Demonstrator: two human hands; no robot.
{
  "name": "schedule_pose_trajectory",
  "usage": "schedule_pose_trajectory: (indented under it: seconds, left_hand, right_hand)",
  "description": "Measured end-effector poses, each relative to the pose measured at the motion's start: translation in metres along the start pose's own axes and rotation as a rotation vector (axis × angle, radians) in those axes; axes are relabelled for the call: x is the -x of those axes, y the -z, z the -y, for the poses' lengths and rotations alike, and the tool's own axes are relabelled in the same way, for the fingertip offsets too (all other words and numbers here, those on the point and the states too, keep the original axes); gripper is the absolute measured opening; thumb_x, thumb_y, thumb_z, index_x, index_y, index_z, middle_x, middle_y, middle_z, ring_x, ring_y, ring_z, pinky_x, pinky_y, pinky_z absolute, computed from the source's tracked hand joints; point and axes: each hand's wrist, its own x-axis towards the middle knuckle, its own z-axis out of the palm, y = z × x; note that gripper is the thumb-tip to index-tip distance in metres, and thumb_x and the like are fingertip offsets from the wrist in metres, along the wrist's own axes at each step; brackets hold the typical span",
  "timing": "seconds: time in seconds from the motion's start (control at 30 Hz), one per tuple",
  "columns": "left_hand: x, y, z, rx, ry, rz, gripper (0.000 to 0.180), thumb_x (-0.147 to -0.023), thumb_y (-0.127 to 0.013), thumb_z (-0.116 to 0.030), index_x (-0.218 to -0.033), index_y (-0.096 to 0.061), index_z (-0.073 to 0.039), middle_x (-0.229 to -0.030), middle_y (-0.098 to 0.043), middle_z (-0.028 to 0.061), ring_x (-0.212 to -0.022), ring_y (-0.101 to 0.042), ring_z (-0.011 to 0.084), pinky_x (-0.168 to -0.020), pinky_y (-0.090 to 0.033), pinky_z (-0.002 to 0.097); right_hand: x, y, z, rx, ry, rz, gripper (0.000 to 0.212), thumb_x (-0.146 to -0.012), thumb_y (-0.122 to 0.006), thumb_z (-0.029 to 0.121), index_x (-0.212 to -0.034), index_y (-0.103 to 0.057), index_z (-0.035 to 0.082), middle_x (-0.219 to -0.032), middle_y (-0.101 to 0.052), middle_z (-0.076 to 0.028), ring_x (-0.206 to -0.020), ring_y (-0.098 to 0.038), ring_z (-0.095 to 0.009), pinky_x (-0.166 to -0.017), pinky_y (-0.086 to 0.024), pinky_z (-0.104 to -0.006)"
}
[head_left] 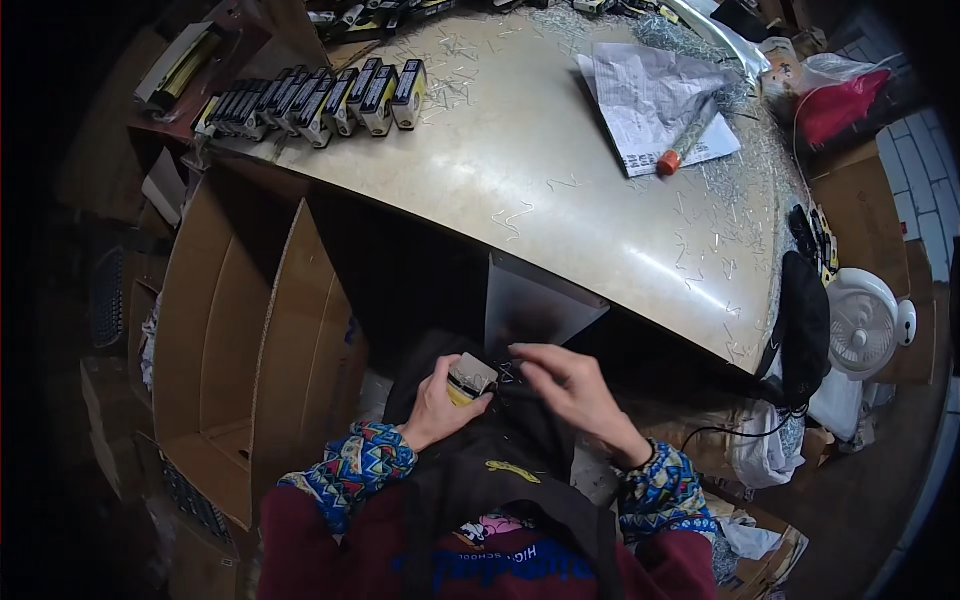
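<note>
My left hand (441,408) is wrapped round a small yellow-and-black carton (466,384) above my lap, its pale end flap standing up. To the right of it, my right hand (575,390) hovers with fingers stretched out and the thumb a little apart from them. A few thin bent wire pieces (507,372) show between the carton and my right fingertips, over the dark apron (480,450). Whether the fingertips touch these wires cannot be made out.
Ahead is a pale worktable (470,150) strewn with bent wires. A row of similar cartons (375,95) stands at its far left; crumpled paper (650,100) and a red-capped tube (672,160) lie right. An open cardboard box (215,340) stands left, a white fan (862,322) right.
</note>
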Motion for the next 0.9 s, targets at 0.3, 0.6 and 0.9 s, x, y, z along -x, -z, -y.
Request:
schedule_pose_trajectory:
  seconds: [0.3,0.6,0.9]
  left_hand:
    - [-0.038,0.000,-0.044,0.201,-0.254,-0.107,0.062,-0.079,-0.077,-0.024,-0.125,-0.043,0.000,-0.101,-0.065,0.0189,-0.085,-0.068,0.0337,-0.073,-0.054,0.0376]
    - [-0.047,0.015,-0.074,0.429,-0.166,-0.052,0.077,-0.074,-0.076,-0.024,-0.137,-0.036,-0.004,-0.099,-0.053,0.0067,-0.091,-0.052,0.0155,-0.081,-0.044,0.0275]
    - [-0.060,0.013,-0.066,0.290,-0.203,-0.120,0.069,-0.088,-0.067,-0.036,-0.139,-0.036,-0.001,-0.106,-0.060,0.0190,-0.095,-0.061,0.0283,-0.085,-0.049,0.0356]
  right_hand:
    - [-0.017,0.014,0.030,-0.006,-0.201,0.075,0.020,-0.093,-0.063,0.012,-0.107,-0.067,-0.002,-0.082,-0.072,-0.011,-0.074,-0.066,-0.009,-0.065,-0.052,-0.0236]
    - [-0.019,0.032,0.040,-0.396,-0.262,-0.014,0.028,-0.100,-0.054,0.020,-0.111,-0.066,-0.002,-0.088,-0.071,-0.005,-0.076,-0.063,-0.008,-0.069,-0.051,-0.0223]
    - [-0.023,0.030,0.046,-0.092,-0.116,-0.026,0.021,-0.093,-0.059,0.008,-0.109,-0.066,-0.003,-0.082,-0.070,-0.007,-0.073,-0.065,-0.009,-0.065,-0.050,-0.0225]
